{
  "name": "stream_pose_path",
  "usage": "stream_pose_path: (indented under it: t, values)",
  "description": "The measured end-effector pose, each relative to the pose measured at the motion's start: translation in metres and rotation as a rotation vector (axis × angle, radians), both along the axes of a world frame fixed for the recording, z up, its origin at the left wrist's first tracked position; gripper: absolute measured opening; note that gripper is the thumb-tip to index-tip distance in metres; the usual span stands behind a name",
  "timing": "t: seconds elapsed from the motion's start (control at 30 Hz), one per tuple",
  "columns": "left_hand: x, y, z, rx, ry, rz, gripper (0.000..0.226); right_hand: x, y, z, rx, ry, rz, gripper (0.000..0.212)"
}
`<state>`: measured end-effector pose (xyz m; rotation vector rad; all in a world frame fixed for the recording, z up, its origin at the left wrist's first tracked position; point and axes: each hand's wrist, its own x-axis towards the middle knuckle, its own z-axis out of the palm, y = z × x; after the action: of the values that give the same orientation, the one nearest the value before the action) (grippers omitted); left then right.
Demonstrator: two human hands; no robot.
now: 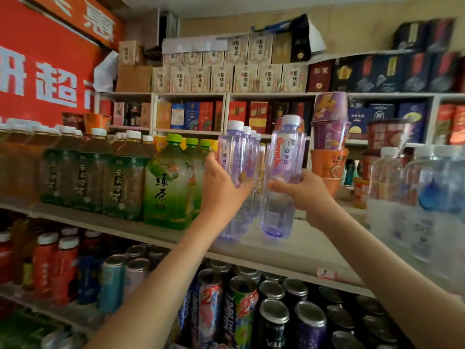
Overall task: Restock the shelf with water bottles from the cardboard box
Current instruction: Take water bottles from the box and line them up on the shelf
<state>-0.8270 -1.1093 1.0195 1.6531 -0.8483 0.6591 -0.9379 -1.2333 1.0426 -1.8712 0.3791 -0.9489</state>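
Wrapped round the waist of one water bottle apiece: left grip [224,190] on the left bottle [234,152], fingers [241,186] curled across its front; right grip [308,195] on the right bottle [285,157], hooked round from the right side. Holding both upright, white caps up, bases at or just above the shelf [302,250]; cannot tell whether fully set down. With the left bottle at the head of a row of like bottles [253,152], just right of the green tea bottles [171,182], and the right bottle just beside it in the open space. No sight of the cardboard box. Judged best: lower straight down until flat, push back snug against the row, turn labels forward, then loosen each grip only once steady, without nudging the neighbours.
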Motion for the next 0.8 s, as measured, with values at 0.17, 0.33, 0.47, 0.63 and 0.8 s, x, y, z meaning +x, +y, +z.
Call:
stream_pose_path:
  t: [0.17,0.33,0.47,0.63,0.8]
  values:
    - [0.002,0.005,0.001,-0.035,0.041,-0.118,0.094,0.019,-0.006,-0.014,0.006,0.074,-0.005,0.093]
    - [0.000,0.009,-0.001,-0.043,0.042,-0.151,0.091,0.022,-0.007,-0.013,-0.001,0.098,-0.006,0.086]
    - [-0.004,0.005,-0.003,-0.043,0.016,-0.028,0.094,0.022,-0.009,-0.013,0.002,0.096,0.002,0.087]
    - [-0.005,0.007,-0.008,0.035,0.056,-0.048,0.104,0.016,0.005,-0.018,-0.253,0.160,-0.190,0.091]
    - [-0.012,0.035,-0.027,0.112,0.083,-0.064,0.095,-0.005,0.052,-0.034,-0.664,-0.149,-0.384,0.054]
